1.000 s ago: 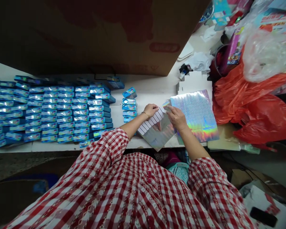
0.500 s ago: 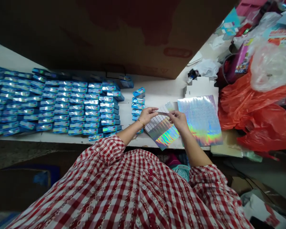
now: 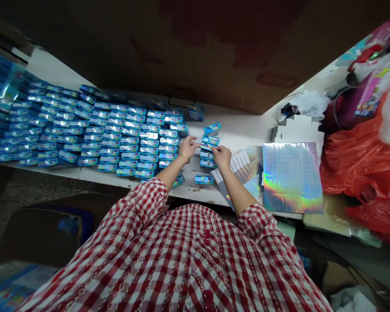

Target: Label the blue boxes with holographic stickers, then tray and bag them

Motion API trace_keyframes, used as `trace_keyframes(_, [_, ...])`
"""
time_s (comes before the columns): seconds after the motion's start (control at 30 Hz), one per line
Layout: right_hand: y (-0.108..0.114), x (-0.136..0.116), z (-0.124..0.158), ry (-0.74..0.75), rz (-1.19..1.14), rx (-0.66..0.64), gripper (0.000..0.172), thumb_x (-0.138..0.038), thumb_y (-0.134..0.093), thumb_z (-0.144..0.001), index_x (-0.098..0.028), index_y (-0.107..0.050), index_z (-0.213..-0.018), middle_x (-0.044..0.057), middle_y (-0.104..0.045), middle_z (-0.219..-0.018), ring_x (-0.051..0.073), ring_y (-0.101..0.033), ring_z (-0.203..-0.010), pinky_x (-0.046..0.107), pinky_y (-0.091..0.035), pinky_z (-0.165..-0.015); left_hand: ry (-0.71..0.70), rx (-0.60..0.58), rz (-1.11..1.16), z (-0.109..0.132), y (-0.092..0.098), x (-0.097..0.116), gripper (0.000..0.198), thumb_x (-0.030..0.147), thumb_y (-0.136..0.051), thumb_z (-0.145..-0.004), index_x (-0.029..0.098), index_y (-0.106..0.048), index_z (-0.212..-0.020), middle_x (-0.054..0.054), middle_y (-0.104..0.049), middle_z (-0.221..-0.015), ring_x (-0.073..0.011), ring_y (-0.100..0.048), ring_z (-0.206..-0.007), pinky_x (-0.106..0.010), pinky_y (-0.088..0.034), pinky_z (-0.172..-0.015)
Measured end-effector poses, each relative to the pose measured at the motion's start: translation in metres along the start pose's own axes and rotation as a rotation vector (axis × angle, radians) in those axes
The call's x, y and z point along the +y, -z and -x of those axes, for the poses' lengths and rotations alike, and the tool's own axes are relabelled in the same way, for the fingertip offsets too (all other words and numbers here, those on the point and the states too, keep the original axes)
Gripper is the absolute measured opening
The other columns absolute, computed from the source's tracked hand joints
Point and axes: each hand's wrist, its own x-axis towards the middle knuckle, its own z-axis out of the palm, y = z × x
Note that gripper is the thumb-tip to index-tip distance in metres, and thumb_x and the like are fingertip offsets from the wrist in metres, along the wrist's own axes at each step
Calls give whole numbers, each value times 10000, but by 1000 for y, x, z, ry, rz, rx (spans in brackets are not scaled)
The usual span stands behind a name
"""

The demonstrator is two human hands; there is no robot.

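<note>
My left hand [image 3: 189,145] and my right hand [image 3: 221,156] are pinched together over a short column of small blue boxes [image 3: 209,151] on the white table [image 3: 234,128]. A thin holographic sticker strip [image 3: 205,146] spans between the fingertips, right above one blue box. A partly used holographic sticker sheet [image 3: 243,167] with white backing rows lies just right of my right hand. A full holographic sheet [image 3: 290,175] lies further right.
Several rows of stacked blue boxes [image 3: 94,134] cover the table's left half. A large brown cardboard box [image 3: 188,47] stands at the back. Red plastic bags [image 3: 360,164] and clutter crowd the right side. One blue box [image 3: 203,179] lies near the front edge.
Both hands peeled a strip off the sticker sheet and carried it left to the column of blue boxes. The sheet now lies on the table. The view shifted left.
</note>
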Motion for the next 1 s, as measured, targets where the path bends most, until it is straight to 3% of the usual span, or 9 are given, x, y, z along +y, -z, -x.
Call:
trace_keyframes(0.2, [-5,-4,-3,20,242,-16,246,-347,-526,-816,-181,-706,-833,70,-713,-840,188,-620,-774,267,-404,-702,4,4,-86,-16,-6,-13,254,124,-678,-634,146,-598,-874,44,-595,-563,-141,-605,-648,-269,-454,-731])
trace_keyframes(0.37, [-8,-10,-2,16,407,-54,257,-352,-486,-856,-199,-689,-899,72,-702,-893,199,-620,-821,279,-405,-719,75,-6,17,-20,-12,-29,279,135,-663,-638,139,-601,-910,23,-626,-617,-139,-611,-667,-273,-471,-729])
trace_keyframes(0.5, [-5,-13,4,30,556,-27,329,-369,-428,-897,-195,-604,-1113,81,-681,-958,218,-613,-833,293,-404,-693,79,5,-14,-21,-17,-33,303,145,-656,-657,119,-611,-955,-10,-646,-672,-148,-620,-693,-277,-484,-729])
trace_keyframes(0.63, [0,-9,14,244,762,-90,384,-259,-294,-942,-222,-516,-1253,104,-627,-1079,218,-593,-889,299,-401,-695,1,35,-203,-18,-20,-31,316,121,-605,-689,132,-645,-1002,-56,-689,-846,-164,-633,-758,-286,-491,-771])
trace_keyframes(0.73, [2,-7,19,404,882,-216,436,-192,-316,-919,-211,-449,-1334,139,-599,-1106,231,-577,-921,322,-402,-731,-113,-67,-385,-13,-20,-33,324,63,-489,-711,173,-698,-933,-61,-699,-924,-190,-631,-898,-296,-471,-870])
trace_keyframes(0.8, [5,-6,19,437,889,-260,455,-172,-337,-904,-199,-442,-1346,147,-599,-1094,230,-579,-900,333,-406,-740,-148,-161,-516,-9,-16,-33,358,32,-478,-669,189,-716,-886,-61,-694,-969,-210,-611,-983,-302,-452,-920])
trace_keyframes(0.87, [13,1,16,420,807,-248,444,-166,-349,-894,-226,-492,-1310,122,-614,-1061,214,-584,-871,321,-414,-733,-148,-152,-595,-3,-13,-29,375,20,-476,-648,160,-716,-898,-89,-673,-1034,-226,-595,-1025,-311,-446,-939])
trace_keyframes(0.93, [28,20,11,353,640,-143,426,-159,-352,-881,-228,-558,-1248,98,-628,-1021,195,-587,-863,298,-428,-737,-235,-50,-596,4,-15,-18,377,37,-457,-690,124,-699,-966,-119,-640,-1097,-228,-573,-1061,-326,-433,-963])
trace_keyframes(1.0, [50,50,5,270,449,48,407,-156,-347,-862,-180,-623,-1160,99,-640,-967,189,-586,-871,291,-443,-763,-423,-23,-539,13,-31,-2,365,92,-426,-776,127,-668,-1047,-114,-624,-1123,-211,-556,-1081,-332,-419,-983])
